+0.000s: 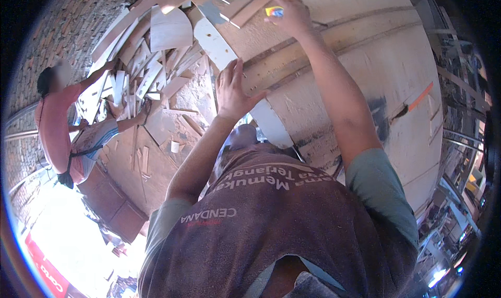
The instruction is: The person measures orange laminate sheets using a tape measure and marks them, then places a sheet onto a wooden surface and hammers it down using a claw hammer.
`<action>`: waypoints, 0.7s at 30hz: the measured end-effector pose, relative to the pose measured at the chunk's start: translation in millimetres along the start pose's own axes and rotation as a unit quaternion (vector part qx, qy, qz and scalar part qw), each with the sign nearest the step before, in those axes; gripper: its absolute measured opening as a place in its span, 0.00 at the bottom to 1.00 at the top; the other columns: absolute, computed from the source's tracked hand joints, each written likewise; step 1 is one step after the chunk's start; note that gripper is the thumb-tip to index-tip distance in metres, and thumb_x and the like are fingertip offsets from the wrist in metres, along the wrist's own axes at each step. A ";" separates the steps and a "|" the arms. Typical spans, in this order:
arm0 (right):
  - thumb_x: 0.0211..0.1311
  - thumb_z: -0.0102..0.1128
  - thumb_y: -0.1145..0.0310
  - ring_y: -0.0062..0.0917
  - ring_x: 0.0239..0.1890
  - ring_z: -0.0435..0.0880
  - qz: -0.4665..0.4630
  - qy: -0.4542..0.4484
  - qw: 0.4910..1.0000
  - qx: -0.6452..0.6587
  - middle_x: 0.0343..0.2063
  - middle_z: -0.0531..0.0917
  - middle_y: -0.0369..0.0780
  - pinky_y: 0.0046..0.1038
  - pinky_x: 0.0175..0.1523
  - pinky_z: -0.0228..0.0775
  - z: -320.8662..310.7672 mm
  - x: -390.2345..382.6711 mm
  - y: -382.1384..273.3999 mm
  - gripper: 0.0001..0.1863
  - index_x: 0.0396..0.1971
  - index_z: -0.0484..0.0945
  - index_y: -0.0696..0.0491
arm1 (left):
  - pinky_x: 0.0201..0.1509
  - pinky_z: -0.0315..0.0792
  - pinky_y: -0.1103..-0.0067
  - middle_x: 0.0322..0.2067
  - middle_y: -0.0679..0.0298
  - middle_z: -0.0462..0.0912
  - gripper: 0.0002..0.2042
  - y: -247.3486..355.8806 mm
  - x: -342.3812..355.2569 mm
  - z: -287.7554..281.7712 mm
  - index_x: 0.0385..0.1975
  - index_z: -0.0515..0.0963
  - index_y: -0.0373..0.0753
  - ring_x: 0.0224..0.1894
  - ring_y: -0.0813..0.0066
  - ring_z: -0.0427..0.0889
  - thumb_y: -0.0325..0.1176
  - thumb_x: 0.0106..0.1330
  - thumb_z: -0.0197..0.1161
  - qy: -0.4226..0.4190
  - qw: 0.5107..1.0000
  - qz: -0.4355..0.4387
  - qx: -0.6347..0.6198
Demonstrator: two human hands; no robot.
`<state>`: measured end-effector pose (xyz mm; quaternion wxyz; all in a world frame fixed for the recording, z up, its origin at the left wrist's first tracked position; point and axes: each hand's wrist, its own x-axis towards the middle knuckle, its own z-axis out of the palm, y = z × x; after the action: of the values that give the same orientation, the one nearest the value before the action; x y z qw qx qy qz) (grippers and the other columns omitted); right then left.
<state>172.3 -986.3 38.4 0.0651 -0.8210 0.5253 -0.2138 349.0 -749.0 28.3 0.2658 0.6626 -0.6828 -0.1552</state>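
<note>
My left hand (233, 92) is open, fingers stretched and thumb out to the side. It is by the near edge of a large wooden worktop (360, 52), beside a white board (214, 41) with rounded corners. Farther off, my right hand (293, 19) is closed round a small yellow-and-blue object (274, 11), too small to name surely. Just left of that hand lies a long brown wooden plank (253, 4). Below it, a long board strip (276, 68) with dark edges runs across the worktop. Another pale panel (271, 123) shows between my arms.
At left, another person (60, 120) in a pink shirt sits reaching toward a heap of wood offcuts (151, 68). A white cup-like thing (175, 146) stands on the floor. An orange strip with a dark end (420, 97) lies at right. A brick wall (57, 32) rises behind.
</note>
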 end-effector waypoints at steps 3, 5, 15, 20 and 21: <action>0.53 0.73 0.57 0.39 0.54 0.77 0.025 0.139 0.987 0.070 0.47 0.81 0.44 0.40 0.55 0.72 -42.6 -71.4 18.1 0.24 0.48 0.79 0.49 | 0.74 0.46 0.54 0.68 0.48 0.58 0.62 15.1 -0.3 14.8 0.71 0.51 0.35 0.72 0.55 0.56 0.63 0.40 0.76 -0.066 0.996 -0.009 0.055; 0.57 0.70 0.58 0.38 0.44 0.80 0.161 0.156 0.973 0.052 0.39 0.82 0.45 0.38 0.47 0.74 -70.9 -177.9 54.8 0.19 0.42 0.80 0.54 | 0.75 0.45 0.54 0.68 0.49 0.58 0.62 23.4 0.4 23.5 0.71 0.51 0.35 0.73 0.56 0.54 0.65 0.39 0.74 -0.074 0.993 -0.021 0.089; 0.58 0.67 0.48 0.48 0.46 0.79 0.554 -0.081 0.828 -0.012 0.41 0.80 0.52 0.45 0.51 0.68 -136.1 -500.1 25.4 0.31 0.48 0.70 0.59 | 0.77 0.39 0.58 0.68 0.53 0.58 0.58 23.7 3.9 54.3 0.71 0.53 0.36 0.74 0.61 0.51 0.64 0.42 0.73 -0.045 0.984 -0.021 0.172; 0.64 0.63 0.56 0.44 0.37 0.81 0.501 0.018 0.864 0.043 0.35 0.81 0.50 0.43 0.40 0.69 -115.9 -524.4 54.8 0.22 0.46 0.71 0.58 | 0.77 0.40 0.59 0.68 0.55 0.58 0.59 39.1 10.4 48.7 0.71 0.54 0.38 0.74 0.62 0.51 0.65 0.41 0.74 -0.056 0.982 -0.039 0.177; 0.65 0.61 0.57 0.44 0.38 0.82 0.504 0.001 0.859 0.091 0.36 0.81 0.50 0.42 0.41 0.69 -121.8 -513.5 51.1 0.21 0.47 0.71 0.57 | 0.77 0.40 0.59 0.68 0.56 0.58 0.59 37.1 7.3 49.3 0.71 0.54 0.38 0.74 0.62 0.51 0.65 0.41 0.74 -0.059 0.982 -0.043 0.172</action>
<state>-104.6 -537.2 -14.1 0.2379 -0.4338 0.8458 -0.1997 290.5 -760.4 10.4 0.0995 0.7169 -0.6847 -0.0855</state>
